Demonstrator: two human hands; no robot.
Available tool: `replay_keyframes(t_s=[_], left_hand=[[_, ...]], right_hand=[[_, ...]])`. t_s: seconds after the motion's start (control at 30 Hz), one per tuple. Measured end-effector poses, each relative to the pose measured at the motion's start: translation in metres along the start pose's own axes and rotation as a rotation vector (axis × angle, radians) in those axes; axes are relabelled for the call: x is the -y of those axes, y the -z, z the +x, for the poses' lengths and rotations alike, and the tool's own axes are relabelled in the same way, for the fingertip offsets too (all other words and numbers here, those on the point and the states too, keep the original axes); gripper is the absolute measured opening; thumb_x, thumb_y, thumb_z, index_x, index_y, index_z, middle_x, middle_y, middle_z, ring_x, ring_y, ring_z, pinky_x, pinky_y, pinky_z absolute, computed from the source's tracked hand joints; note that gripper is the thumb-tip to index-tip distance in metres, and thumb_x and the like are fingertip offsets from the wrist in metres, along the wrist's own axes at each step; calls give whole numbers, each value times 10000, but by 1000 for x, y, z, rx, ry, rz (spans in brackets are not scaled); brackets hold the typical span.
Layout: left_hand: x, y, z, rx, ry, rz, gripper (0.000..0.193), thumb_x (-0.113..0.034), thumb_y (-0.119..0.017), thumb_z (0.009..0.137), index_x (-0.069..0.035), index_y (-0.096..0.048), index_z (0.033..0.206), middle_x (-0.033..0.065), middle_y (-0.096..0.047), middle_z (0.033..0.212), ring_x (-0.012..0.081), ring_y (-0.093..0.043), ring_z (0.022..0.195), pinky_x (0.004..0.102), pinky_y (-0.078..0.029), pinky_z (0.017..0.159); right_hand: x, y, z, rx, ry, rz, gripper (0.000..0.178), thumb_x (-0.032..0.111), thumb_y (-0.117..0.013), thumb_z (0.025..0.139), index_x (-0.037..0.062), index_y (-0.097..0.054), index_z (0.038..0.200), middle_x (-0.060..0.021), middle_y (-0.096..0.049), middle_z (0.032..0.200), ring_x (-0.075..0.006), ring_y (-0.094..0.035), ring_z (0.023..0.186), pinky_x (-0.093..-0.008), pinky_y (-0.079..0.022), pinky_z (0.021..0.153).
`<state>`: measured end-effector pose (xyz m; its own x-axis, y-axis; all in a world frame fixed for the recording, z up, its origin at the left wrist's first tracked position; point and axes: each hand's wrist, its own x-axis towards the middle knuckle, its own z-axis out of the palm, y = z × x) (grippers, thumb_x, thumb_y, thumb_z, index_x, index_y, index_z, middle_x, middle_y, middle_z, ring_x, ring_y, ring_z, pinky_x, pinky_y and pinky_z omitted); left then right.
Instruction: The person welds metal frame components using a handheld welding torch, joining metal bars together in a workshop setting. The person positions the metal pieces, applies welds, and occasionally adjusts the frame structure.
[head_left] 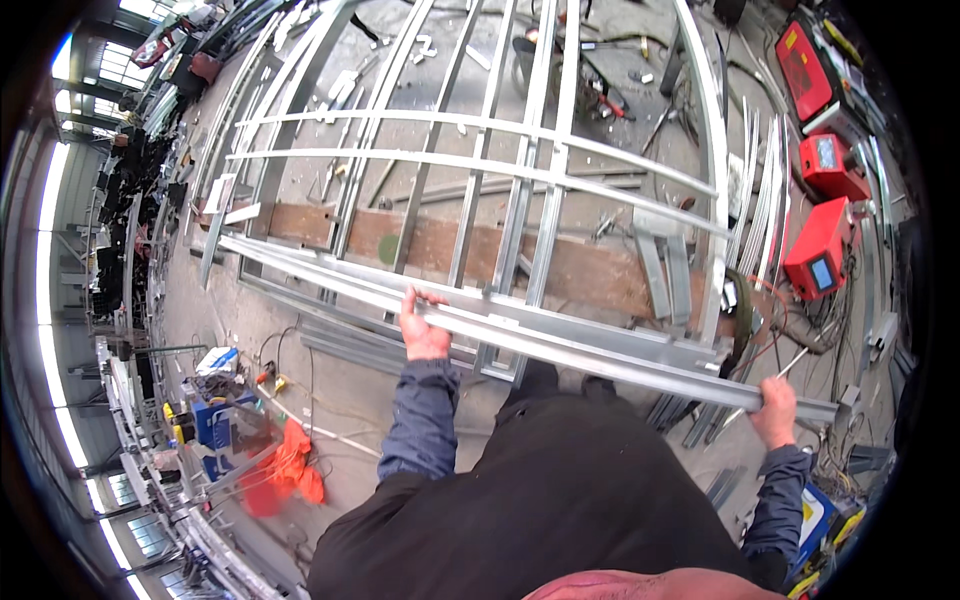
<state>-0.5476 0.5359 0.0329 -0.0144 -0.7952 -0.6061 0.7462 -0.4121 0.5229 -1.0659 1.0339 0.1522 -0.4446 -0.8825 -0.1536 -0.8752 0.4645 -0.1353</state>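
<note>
A long silvery metal channel [620,366] slants across in front of me, from the far left down to the near right. My left hand [426,324] is closed around its edge near the middle, fingers curled over the top. My right hand [775,412] grips the same channel close to its right end. Just beyond it, and running nearly alongside, lies the near edge of a large metal frame [545,240] made of lengthwise bars with two thin crossbars. From this view I cannot tell whether the channel touches the frame along its length.
A rusty brown beam [590,275] passes under the frame. Red machines [815,250] with small screens and cables stand at the right. Loose metal profiles [360,345] lie below the near edge. Orange cloth [293,460] and a blue box [212,425] are at the left.
</note>
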Motion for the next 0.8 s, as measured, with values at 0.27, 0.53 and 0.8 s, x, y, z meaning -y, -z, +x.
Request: replay_keyframes(t_s=[0.27, 0.53, 0.8], left_hand=[[-1, -70, -54, 29, -26, 98, 225, -315, -751, 1026, -148, -621, 950, -7, -618, 875, 160, -622, 807, 378, -571, 783], [-1, -165, 131, 207, 175, 189, 328, -309, -663, 1023, 18, -653, 1047, 121, -705, 942, 292, -702, 880, 428, -610, 880], [18, -243, 289, 173, 39, 320, 409, -302, -584, 1031, 53, -606, 1233, 215, -679, 1164, 374, -666, 1109, 519, -523, 1068]], right_hand=[[-27, -76, -56, 50, -116, 129, 365, 108, -888, 627, 87, -615, 868, -128, -626, 900, -399, -618, 912, -509, -519, 801], [89, -50, -41, -10, -274, 188, 331, 121, -851, 677, 78, -648, 935, -130, -669, 939, -398, -664, 953, -523, -541, 815], [169, -31, 83, -40, -368, 122, 342, 174, -886, 714, 57, -671, 953, -165, -722, 1008, -419, -694, 1019, -531, -566, 879]])
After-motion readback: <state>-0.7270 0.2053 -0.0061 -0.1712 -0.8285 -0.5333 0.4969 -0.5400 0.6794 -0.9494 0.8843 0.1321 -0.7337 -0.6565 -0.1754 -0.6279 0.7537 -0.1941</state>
